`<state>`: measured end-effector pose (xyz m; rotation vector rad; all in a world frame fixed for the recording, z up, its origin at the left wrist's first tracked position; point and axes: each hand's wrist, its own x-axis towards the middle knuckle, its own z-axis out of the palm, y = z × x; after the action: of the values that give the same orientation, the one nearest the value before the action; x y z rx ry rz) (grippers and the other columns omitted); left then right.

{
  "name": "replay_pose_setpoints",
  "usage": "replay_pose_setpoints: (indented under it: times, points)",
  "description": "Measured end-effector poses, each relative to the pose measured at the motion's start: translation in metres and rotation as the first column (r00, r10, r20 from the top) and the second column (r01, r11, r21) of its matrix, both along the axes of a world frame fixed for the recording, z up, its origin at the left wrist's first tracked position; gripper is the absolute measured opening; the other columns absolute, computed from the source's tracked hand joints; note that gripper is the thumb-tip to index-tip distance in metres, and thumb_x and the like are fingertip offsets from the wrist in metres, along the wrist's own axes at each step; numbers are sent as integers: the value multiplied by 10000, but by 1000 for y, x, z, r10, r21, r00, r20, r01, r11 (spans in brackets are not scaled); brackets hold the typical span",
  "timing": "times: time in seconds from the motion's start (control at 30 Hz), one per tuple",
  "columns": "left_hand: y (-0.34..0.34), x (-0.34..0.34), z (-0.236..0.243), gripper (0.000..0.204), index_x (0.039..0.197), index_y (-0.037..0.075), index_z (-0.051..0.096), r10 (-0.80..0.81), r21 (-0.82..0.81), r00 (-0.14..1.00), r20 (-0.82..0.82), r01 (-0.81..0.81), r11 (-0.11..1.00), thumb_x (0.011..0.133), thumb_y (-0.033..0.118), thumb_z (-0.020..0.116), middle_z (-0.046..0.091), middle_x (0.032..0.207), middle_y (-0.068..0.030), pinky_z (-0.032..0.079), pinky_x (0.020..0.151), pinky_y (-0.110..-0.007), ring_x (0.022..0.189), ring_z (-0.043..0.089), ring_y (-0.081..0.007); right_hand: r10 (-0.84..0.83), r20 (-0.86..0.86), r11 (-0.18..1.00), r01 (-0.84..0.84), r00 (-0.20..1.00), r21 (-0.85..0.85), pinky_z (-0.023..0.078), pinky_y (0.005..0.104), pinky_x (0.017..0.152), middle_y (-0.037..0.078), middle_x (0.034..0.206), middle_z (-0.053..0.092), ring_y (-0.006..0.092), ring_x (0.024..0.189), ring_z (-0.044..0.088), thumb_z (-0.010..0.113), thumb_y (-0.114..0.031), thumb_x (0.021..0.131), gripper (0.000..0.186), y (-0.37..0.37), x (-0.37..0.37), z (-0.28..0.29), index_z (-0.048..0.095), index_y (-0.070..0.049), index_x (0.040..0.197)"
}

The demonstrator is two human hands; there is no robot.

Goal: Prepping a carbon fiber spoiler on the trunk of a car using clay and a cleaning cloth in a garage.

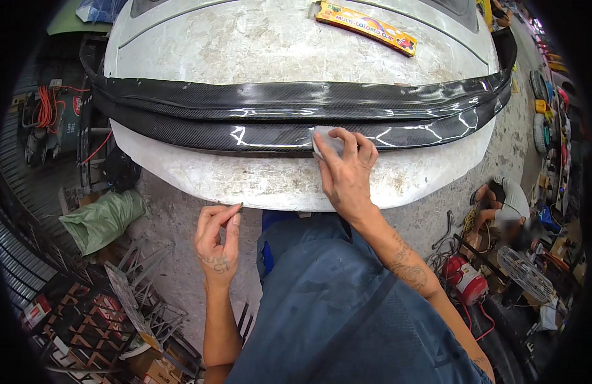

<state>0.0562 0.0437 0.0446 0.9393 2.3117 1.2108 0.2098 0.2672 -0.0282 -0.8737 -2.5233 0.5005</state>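
Note:
My right hand (347, 182) presses a pale grey pad (326, 134) onto the front lower band of a glossy black carbon-weave trim piece (264, 133), which curves across a scuffed white panel (264, 179). My left hand (216, 243) is below the panel's left front edge, fingers closed around a small dark thing at the fingertips, too small to name. A yellow-orange cardboard clay box (365, 29) lies on the white surface behind the trim.
At the lower right another person (507, 198) crouches near a red tank (462, 278) and a metal fan (525, 272). On the left are orange hoses (47, 110), a green sack (102, 221) and metal stands (131, 281).

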Motion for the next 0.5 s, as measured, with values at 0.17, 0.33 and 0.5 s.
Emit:
replay_pose_setpoints:
  times: [0.17,0.33,0.5]
  points:
    - [7,-4,-3,220,1182,20,790,-36,39,999,0,36,999,981,-24,712,652,1036,-79,504,732,-274,847,607,-138,126,-1,992,-126,992,-27,347,493,1070,96,1276,558,332,1217,458,748,-81,906,464,-15,-19,-7,712,-149,1363]
    - [22,-17,5,214,1182,10,787,-43,24,998,36,42,999,987,-26,706,649,1041,-76,499,711,-259,847,607,-126,358,-325,724,-480,875,-496,490,428,952,120,1188,619,313,1088,563,737,-61,936,320,-25,13,11,722,-82,1255]
    - [50,-15,4,214,1203,-3,766,-42,9,964,261,41,999,993,-6,725,669,1059,-48,500,733,-221,887,615,-89,142,-160,888,-197,977,-415,464,476,1032,157,1287,588,389,1191,523,797,-129,906,451,-8,41,18,659,-63,1330]
